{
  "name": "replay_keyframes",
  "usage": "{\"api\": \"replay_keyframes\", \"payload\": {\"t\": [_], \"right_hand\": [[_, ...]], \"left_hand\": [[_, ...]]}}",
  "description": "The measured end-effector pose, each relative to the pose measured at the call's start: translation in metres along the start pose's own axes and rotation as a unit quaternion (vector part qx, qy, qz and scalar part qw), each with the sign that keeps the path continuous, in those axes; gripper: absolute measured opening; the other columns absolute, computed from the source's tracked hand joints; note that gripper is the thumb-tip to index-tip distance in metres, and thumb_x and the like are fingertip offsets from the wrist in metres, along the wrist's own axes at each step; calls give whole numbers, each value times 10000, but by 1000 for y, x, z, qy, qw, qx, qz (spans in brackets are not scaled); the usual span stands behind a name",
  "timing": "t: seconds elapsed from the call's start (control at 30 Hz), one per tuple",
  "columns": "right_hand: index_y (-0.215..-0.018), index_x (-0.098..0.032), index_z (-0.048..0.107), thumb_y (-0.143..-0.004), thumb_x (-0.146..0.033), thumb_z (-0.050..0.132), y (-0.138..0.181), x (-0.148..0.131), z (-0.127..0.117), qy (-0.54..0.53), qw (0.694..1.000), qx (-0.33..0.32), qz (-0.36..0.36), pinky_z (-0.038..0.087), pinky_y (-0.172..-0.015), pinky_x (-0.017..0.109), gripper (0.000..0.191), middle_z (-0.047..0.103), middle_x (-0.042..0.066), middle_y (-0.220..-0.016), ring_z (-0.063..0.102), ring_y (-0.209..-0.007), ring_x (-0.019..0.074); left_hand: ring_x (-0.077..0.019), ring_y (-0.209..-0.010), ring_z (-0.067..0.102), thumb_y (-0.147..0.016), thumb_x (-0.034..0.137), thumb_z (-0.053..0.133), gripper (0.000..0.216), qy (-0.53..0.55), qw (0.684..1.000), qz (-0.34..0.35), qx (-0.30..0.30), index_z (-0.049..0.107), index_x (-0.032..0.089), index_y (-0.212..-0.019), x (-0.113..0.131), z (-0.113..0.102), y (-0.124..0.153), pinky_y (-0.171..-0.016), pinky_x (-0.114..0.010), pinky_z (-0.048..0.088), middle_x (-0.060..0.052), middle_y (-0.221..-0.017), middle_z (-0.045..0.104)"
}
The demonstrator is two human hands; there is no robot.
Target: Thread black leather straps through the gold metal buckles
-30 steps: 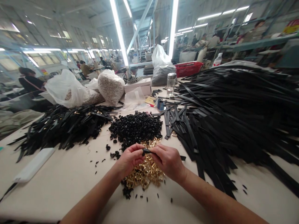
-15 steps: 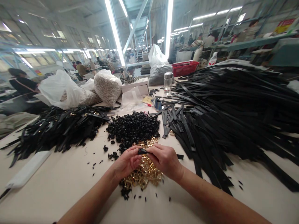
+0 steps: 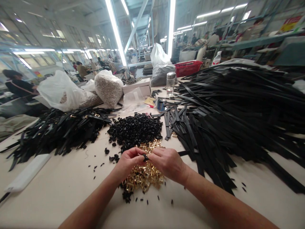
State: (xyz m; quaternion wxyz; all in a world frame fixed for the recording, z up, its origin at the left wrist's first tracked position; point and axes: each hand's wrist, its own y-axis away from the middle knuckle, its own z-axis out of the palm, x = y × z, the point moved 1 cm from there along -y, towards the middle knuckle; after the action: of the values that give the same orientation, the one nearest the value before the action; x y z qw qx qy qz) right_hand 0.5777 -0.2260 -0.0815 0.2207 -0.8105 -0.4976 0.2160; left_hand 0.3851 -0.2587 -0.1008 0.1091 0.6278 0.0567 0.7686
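Note:
My left hand [image 3: 128, 162] and my right hand [image 3: 166, 163] meet above a pile of gold metal buckles [image 3: 145, 173]. Both pinch a small black piece [image 3: 145, 157] between their fingertips; it looks like the end of a strap or a loop, too small to tell which. Just beyond my hands lies a heap of black loops [image 3: 135, 127]. A large stack of long black straps [image 3: 233, 105] spreads to the right. Finished-looking black straps with gold fittings [image 3: 57, 130] lie heaped on the left.
The pale table [image 3: 59, 187] carries small black scraps near my hands and a white flat bar [image 3: 27, 173] at the left. Behind stand plastic bags [image 3: 108, 87], a white box [image 3: 137, 87], a glass jar [image 3: 170, 83] and a red basket [image 3: 188, 67]. Other people work in the background.
My hands have stayed together over the gold buckles, fingers shifting on the black piece, which now shows less between them. The view has tilted slightly.

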Motion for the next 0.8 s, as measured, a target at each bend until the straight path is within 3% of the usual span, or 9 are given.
{"api": "replay_keyframes", "payload": {"t": [0.13,0.23,0.37,0.47,0.67,0.8], "right_hand": [[-782,-182,585,-977,-282,449,1,0,6,-50,997,-12,59,318,-549,252,258,595,6,-692,523,-605,126],[-1071,-189,583,-969,-296,455,1,1,7,-124,985,-26,116,417,-629,242,197,692,38,-882,631,-733,157],[-1364,-176,399,-982,-302,369,0,1,5,-140,971,-45,189,476,-656,281,404,720,79,-955,681,-750,200],[-1380,-184,393,-998,-330,314,1,-2,7,-145,968,-55,199,498,-675,297,416,727,83,-933,694,-776,216],[-1378,-184,406,-991,-364,321,3,-4,10,-166,962,-71,207,528,-733,338,435,720,98,-987,699,-858,250],[-1393,-155,389,-995,-377,291,2,-5,10,-158,965,-80,194,529,-697,350,466,724,107,-946,700,-824,264]], "left_hand": [[-118,-691,631,-669,307,821,274,-44,999,15,-14,706,144,-856,3,0,1,-663,-223,530,-25,-793,693],[-109,-657,621,-670,316,814,280,-58,998,38,13,699,146,-862,6,-1,0,-635,-212,511,-19,-773,696],[-120,-687,630,-677,301,803,271,-52,998,41,14,684,149,-867,6,2,1,-670,-239,518,-22,-809,699],[-133,-735,635,-657,268,815,319,-42,998,38,-18,661,153,-911,2,7,1,-692,-252,518,-24,-838,694],[-98,-611,573,-651,296,815,285,-67,997,45,10,614,143,-784,5,8,1,-607,-229,485,13,-705,639],[-92,-616,537,-688,332,791,263,-98,993,54,-32,629,136,-755,10,15,4,-609,-223,448,14,-686,608]]}}
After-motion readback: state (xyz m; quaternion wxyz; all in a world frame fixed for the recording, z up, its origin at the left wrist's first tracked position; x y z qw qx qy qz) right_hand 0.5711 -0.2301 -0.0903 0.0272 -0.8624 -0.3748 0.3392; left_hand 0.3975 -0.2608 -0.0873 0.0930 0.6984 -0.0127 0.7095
